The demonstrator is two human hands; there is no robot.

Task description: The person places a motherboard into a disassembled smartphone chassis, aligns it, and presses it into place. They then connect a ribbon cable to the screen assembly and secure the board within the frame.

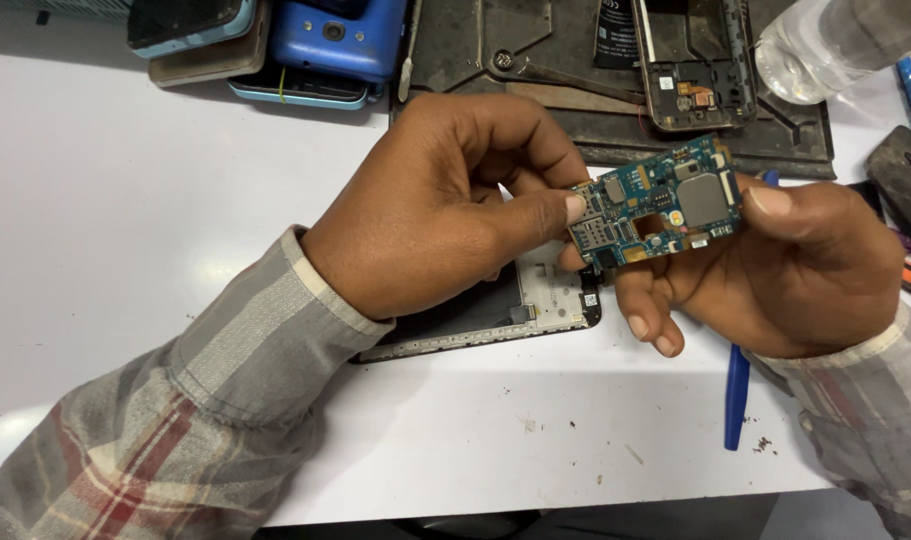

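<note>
A small blue phone circuit board (666,200) with metal shields and gold contacts is held up between both hands above the white table (126,200). My left hand (446,200) pinches its left end with thumb and fingers. The right end is gripped by my right hand (786,260), thumb on the top right corner. Under the hands lies a phone screen frame (536,305), partly hidden by my left hand.
A dark work mat (576,120) at the back holds an opened phone body (691,70) and tweezers (566,75). Stacked phones (306,45) sit at the back left. A clear bottle (836,45) stands back right. A blue pry tool (738,395) lies under my right hand.
</note>
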